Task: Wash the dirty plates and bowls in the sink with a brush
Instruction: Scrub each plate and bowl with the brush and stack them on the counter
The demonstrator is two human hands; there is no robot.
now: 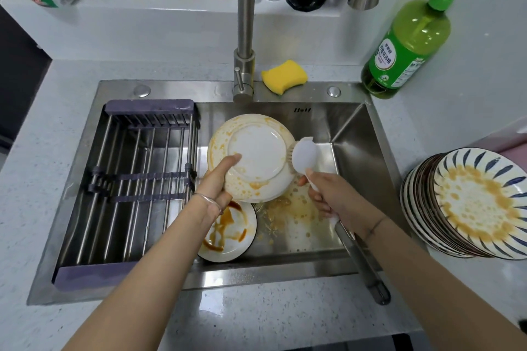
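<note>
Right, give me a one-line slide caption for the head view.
Left hand holds a sauce-stained plate over the sink; right hand presses a white brush to its edge.

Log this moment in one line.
left hand: holds stained plate over sink | right hand: grips brush at plate rim | counter: dirty plate stack
</note>
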